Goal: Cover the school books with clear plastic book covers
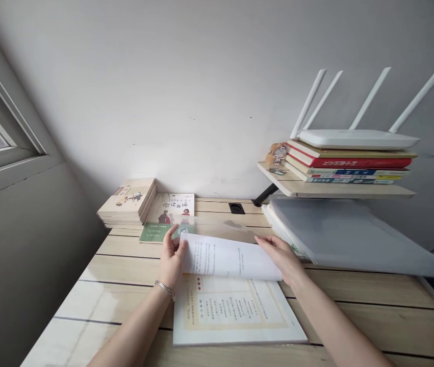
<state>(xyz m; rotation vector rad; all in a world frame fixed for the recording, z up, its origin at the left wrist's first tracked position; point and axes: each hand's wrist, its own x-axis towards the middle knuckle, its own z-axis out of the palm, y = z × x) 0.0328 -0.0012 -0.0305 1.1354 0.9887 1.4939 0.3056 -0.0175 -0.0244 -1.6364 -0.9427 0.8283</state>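
Observation:
An open booklet (235,311) with printed text lies on the wooden desk (373,306) in front of me. One of its pages (228,257) is lifted and curled over. My left hand (171,257), with a bracelet at the wrist, pinches the page's left edge, thumb in front. My right hand (281,257) lies on the page's right edge near a clear plastic cover (220,227), fingers stretched out along it.
A stack of books (128,203) and a flat book (173,208) sit at the back left, a green booklet (154,233) in front. A white folder pile (347,234) lies right, under a shelf (335,189) carrying books (349,165) and a router (354,137). A window is left.

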